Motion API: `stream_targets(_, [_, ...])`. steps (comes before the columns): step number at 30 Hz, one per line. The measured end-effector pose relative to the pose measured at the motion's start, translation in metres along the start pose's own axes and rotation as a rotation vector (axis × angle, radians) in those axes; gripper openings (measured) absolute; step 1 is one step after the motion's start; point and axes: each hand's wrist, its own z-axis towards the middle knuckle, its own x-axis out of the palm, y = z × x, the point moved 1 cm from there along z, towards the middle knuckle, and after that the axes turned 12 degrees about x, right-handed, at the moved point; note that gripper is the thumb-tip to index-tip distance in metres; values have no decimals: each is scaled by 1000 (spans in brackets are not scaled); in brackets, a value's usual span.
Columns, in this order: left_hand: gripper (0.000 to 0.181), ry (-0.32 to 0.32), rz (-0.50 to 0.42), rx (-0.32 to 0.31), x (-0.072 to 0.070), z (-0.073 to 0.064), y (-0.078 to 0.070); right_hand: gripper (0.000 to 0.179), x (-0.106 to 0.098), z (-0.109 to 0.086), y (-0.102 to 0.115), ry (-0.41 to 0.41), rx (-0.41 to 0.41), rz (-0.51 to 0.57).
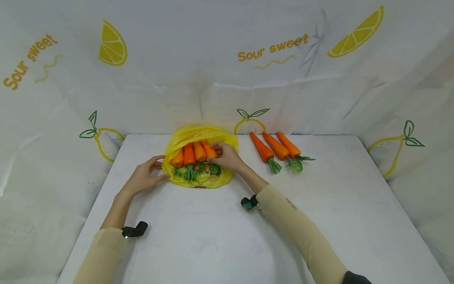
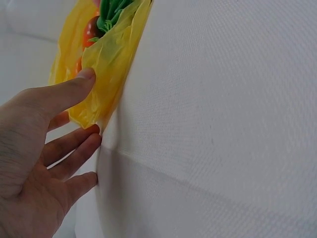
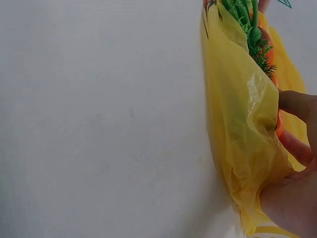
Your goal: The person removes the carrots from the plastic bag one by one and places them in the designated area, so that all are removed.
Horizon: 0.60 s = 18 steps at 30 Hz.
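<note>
A yellow plastic bag (image 1: 177, 138) lies on the white table, its mouth spread wide. Several orange carrots (image 1: 189, 154) with green tops lie side by side in the mouth, tops towards me. My left hand (image 1: 145, 176) touches the bag's left edge with thumb and fingers spread apart; in the left wrist view the thumb (image 2: 74, 89) rests against the plastic. At the right side of the opening, my right hand (image 1: 227, 156) grips the rightmost carrot (image 1: 209, 152) between thumb and fingers. The right wrist view shows plastic hiding most of that carrot.
Three more carrots (image 1: 261, 148) lie on the table (image 1: 198, 236) right of the bag, tips towards the back. Behind the table hangs a white cloth (image 1: 184, 59) printed with lemons and lettering. A black wrist camera (image 1: 135, 229) is on the left forearm, another (image 1: 249, 202) on the right.
</note>
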Motion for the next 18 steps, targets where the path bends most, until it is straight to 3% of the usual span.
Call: stream_targets(18, [76,-3,-1,11,0,0,0,46,-16,-10,13,-9,5,34])
